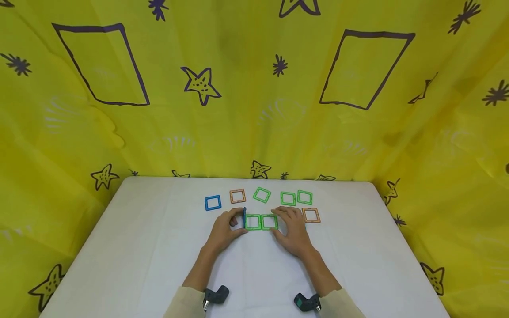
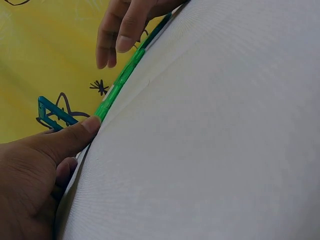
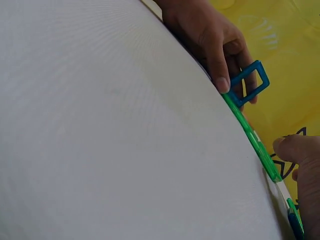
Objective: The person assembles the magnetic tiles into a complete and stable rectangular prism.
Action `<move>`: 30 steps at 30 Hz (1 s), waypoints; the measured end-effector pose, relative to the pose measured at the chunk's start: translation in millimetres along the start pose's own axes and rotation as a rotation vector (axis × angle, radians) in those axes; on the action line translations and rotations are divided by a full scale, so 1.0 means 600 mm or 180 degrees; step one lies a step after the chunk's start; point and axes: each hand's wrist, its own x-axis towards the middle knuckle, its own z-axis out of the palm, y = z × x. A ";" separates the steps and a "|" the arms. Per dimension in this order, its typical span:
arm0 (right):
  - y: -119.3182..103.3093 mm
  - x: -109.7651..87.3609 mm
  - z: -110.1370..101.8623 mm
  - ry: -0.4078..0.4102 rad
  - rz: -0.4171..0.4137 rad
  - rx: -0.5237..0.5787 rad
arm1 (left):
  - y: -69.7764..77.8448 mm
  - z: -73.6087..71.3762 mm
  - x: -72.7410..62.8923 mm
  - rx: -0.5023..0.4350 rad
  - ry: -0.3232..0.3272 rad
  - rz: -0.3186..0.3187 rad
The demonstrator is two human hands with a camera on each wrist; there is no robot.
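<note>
Two green magnetic square tiles [image 1: 253,222] lie flat, edge to edge, on the white table. A blue magnetic square tile [image 3: 260,80] stands upright along their left edge. My left hand [image 1: 224,227] holds that blue tile between thumb and index finger, the thumb [image 2: 90,125] right at the corner where blue meets green. Around the right end of the green pair curves my right hand [image 1: 294,232], its thumb and index finger spread near the corners. In the right wrist view, its thumb [image 3: 285,147] shows above the green strip, apart from it.
Behind the hands lie a blue tile [image 1: 213,202], an orange tile [image 1: 237,190] and several green tiles [image 1: 288,193]. Another orange tile [image 1: 311,221] is just right of my right hand. A yellow patterned curtain [image 1: 246,123] surrounds the white table [image 1: 159,265].
</note>
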 end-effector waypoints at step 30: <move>0.045 -0.015 -0.087 -0.0515 0.0840 -0.0309 | 0.000 -0.004 -0.001 -0.0021 -0.0014 -0.0015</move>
